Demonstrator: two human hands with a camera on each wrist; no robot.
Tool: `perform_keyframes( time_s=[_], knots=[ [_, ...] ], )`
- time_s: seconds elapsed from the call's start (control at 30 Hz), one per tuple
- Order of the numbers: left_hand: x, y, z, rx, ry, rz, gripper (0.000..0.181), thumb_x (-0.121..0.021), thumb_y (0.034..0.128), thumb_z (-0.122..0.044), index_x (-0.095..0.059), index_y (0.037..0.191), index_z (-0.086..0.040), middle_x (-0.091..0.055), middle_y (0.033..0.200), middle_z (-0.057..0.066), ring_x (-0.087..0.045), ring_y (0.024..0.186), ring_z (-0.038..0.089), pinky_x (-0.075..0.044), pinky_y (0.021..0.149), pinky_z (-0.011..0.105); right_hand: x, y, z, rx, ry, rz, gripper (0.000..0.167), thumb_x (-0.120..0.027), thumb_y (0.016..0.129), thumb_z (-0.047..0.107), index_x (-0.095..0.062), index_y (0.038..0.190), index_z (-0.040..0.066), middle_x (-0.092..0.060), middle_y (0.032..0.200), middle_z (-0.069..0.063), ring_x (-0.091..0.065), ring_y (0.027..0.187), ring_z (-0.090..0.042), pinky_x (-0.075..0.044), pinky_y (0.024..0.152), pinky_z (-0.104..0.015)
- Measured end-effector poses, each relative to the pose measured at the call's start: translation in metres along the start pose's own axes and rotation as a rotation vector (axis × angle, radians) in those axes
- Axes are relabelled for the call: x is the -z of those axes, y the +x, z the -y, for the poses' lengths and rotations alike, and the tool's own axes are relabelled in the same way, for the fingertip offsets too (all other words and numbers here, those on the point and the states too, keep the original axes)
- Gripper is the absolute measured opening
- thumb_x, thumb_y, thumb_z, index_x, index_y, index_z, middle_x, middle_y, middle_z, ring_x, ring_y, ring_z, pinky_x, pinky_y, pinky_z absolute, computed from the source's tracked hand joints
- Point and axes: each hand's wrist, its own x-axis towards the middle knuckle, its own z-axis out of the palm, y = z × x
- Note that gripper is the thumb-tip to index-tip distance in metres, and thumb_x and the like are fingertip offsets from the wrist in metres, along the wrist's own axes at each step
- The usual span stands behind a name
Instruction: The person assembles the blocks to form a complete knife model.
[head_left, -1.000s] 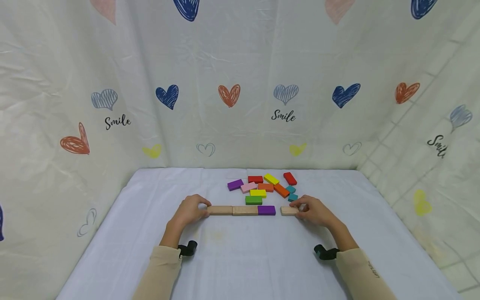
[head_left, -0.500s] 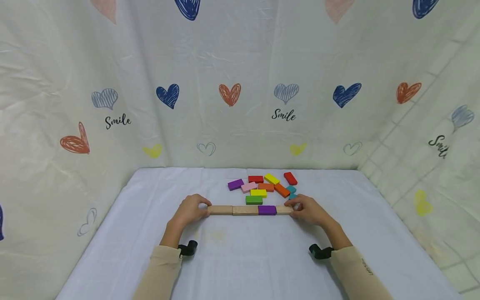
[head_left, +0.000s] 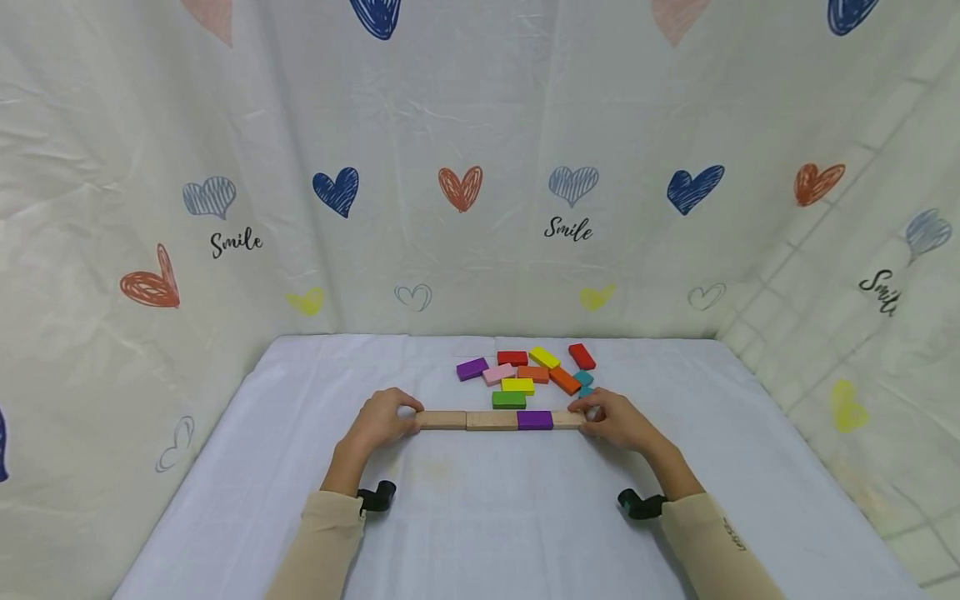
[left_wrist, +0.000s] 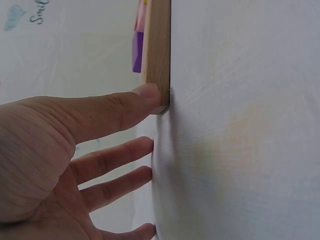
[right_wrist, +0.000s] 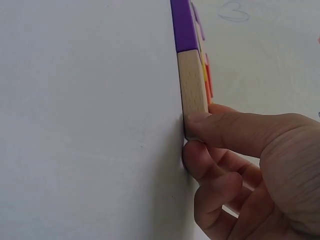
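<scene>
Four blocks lie end to end in a row: a long wooden block (head_left: 442, 420) at the left, a second long wooden block (head_left: 492, 421), a purple block (head_left: 535, 420) and a short wooden block (head_left: 566, 420). The left hand (head_left: 381, 418) pinches the row's left end, its thumb on the near face of the wooden block (left_wrist: 159, 55) in the left wrist view. At the right end the right hand (head_left: 617, 420) pinches the short wooden block (right_wrist: 192, 85), which touches the purple block (right_wrist: 185, 27) in the right wrist view.
Behind the row lie loose blocks, among them green (head_left: 509, 400), yellow (head_left: 517, 386), pink (head_left: 499, 374), purple (head_left: 472, 369), orange (head_left: 565, 381), red (head_left: 582, 357) and teal (head_left: 583, 378). A white cloth (head_left: 480, 533) covers the table; a printed curtain (head_left: 510, 275) hangs behind.
The right hand has moved left with the short wooden block, closing the gap to the purple block. The left hand has stayed at the row's left end.
</scene>
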Motion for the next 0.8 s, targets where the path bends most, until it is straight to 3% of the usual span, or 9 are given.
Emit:
perform_keyframes(
  time_s=[0.47,0.8],
  knots=[
    [0.0,0.0,-0.002,-0.006,-0.012,-0.002,0.025,-0.082,0.085,-0.015,-0.08,0.11,-0.017,-0.069,0.13,0.011,-0.059,0.129,0.035,-0.045,0.11,0.057,0.003,-0.001,0.004,0.006,-0.009,-0.007,0.035,-0.079,0.09,0.02,-0.072,0.124,0.017,-0.062,0.107,-0.004,-0.053,0.08,-0.019,-0.051,0.065,-0.026],
    [0.001,-0.001,-0.001,0.0,-0.006,0.003,0.025,-0.081,0.0857,-0.015,-0.08,0.111,-0.018,-0.069,0.131,0.011,-0.058,0.13,0.035,-0.044,0.11,0.057,0.005,0.021,0.038,0.145,0.029,-0.065,0.033,-0.073,0.094,0.016,-0.07,0.126,0.009,-0.07,0.113,-0.013,-0.059,0.097,-0.025,-0.054,0.079,-0.03]
  ],
)
